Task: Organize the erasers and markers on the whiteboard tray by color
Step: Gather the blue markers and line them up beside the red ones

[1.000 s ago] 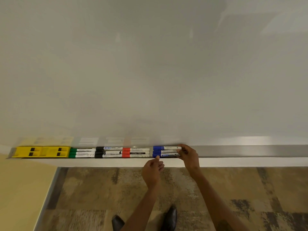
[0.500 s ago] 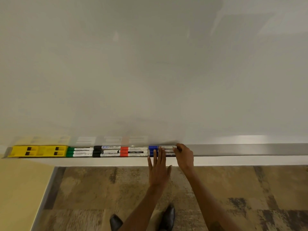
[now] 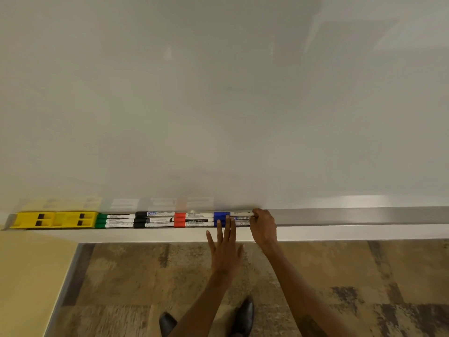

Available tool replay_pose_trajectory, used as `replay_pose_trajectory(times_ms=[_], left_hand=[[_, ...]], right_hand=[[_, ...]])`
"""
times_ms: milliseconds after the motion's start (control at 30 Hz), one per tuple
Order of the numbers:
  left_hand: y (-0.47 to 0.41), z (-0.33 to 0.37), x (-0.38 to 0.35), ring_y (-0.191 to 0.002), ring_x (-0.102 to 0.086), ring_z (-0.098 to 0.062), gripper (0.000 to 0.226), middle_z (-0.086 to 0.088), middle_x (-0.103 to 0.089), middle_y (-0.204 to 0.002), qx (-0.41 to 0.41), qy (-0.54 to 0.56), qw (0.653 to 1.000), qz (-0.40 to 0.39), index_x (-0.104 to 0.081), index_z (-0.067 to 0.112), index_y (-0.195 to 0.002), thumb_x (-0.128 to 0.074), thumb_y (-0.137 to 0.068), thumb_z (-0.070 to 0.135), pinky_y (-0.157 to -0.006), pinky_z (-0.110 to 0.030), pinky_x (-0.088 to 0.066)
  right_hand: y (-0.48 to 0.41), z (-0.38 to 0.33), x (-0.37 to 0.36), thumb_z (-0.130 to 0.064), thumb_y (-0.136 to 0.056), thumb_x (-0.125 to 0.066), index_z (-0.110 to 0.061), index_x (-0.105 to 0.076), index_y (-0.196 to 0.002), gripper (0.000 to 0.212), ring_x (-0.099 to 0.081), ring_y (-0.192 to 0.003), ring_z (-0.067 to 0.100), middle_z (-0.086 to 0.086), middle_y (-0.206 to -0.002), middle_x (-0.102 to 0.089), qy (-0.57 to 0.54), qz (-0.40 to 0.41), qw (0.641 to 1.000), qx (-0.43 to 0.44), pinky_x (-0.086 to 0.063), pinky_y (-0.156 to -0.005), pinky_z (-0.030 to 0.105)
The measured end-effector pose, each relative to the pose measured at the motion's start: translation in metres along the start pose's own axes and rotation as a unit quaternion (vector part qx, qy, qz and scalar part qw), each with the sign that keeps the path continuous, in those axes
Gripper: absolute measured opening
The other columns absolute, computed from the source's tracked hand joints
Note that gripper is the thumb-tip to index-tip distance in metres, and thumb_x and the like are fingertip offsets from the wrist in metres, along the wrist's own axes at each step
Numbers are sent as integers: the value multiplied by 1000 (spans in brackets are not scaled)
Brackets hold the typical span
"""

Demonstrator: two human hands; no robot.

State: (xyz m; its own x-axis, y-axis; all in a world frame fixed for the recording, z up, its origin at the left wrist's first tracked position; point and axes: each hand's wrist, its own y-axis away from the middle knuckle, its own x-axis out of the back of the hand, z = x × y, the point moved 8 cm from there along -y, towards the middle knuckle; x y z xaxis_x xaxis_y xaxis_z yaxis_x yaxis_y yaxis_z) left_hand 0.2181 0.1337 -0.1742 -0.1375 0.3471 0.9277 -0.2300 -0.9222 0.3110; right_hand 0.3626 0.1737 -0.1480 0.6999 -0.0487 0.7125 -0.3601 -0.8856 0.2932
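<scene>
We have the whiteboard tray (image 3: 352,216) running across the frame from nine to three o'clock, with everything gathered in its nine-o'clock half. Farthest toward nine sit the two yellow erasers (image 3: 54,219), end to end and touching. Then, toward three, come the green markers (image 3: 114,220), the black markers (image 3: 153,219), the red markers (image 3: 192,219) and the blue markers (image 3: 230,218), each colour a little bundle lying lengthwise, butted against the next.

Our left hand (image 3: 224,249) is flat and spread, fingers loose, fingertips resting across the blue bundle from the six-o'clock side; it grips nothing. Our right hand (image 3: 263,226) is curled at the three-o'clock ends of the blue markers, fingertips touching those ends. Whether it pinches one or merely pushes, we cannot tell.

We judge the markers light, stiff and smooth-barrelled, so they will roll and slide easily on the metal tray. A push on the ends squares a bundle; to lift one, mid-barrel between thumb and finger seems best. The erasers look like rigid, light plastic blocks, easy to take by their long sides.

As for writing, a blue logo on the far black marker looks like "Pert", though we are not sure; one red marker's dark label may read "camlin". The remaining print is too small to read.
</scene>
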Motion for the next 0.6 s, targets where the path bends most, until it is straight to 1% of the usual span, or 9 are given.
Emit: replay_pose_trajectory(times_ms=[67,133,233,333,467,533,600], left_hand=[[-1,-2,-1,-145,26,-29,79,2,28,-157,-2,-4,1000,-7,21,24,-149,-32,-99,54,-112,-56,24],[-1,-4,-1,-144,28,-29,79,2,30,-156,-2,-8,1000,-14,24,24,-147,-32,-99,53,-113,-56,21],[0,-5,-2,-145,26,-29,81,0,29,-157,-8,-6,1000,-22,26,23,-145,-36,-100,48,-116,-57,13],[-1,-6,0,-144,28,-29,80,-1,27,-159,-16,-1,999,-30,25,22,-148,-37,-101,43,-118,-55,11],[2,-9,8,-144,28,-27,65,1,26,-158,-34,5,999,-16,23,24,-146,-21,-104,46,-117,-48,18],[7,-14,13,-146,27,-24,62,1,25,-158,-37,8,999,-8,23,24,-146,-15,-103,48,-114,-40,26],[13,-18,16,-146,26,-23,62,1,24,-158,-39,4,999,-1,22,23,-146,-13,-103,49,-110,-35,30]], right_hand=[[2,-1,0,-8,-97,-48,-5,-65,-108,20,-61,-93,24,14,-112,-62,1,2,1000,2,-57,-82,37],[4,-1,0,-8,-97,-48,-5,-64,-109,20,-62,-95,25,13,-114,-62,6,2,1000,4,-57,-83,37],[7,-2,0,-6,-97,-47,-5,-64,-112,22,-62,-96,27,14,-115,-62,11,5,1000,10,-56,-84,38],[14,-3,0,-4,-97,-48,-5,-61,-122,28,-63,-101,27,14,-120,-61,5,15,1000,11,-57,-88,37],[27,-7,-4,-1,-97,-47,-4,-49,-137,41,-59,-114,29,15,-132,-56,7,12,1000,24,-54,-96,40],[35,-10,-6,0,-96,-47,-3,-44,-140,45,-55,-120,30,16,-136,-52,20,14,999,30,-52,-99,40],[43,-12,-6,2,-94,-49,-3,-42,-141,48,-50,-124,29,15,-140,-50,31,22,999,39,-49,-100,38]])
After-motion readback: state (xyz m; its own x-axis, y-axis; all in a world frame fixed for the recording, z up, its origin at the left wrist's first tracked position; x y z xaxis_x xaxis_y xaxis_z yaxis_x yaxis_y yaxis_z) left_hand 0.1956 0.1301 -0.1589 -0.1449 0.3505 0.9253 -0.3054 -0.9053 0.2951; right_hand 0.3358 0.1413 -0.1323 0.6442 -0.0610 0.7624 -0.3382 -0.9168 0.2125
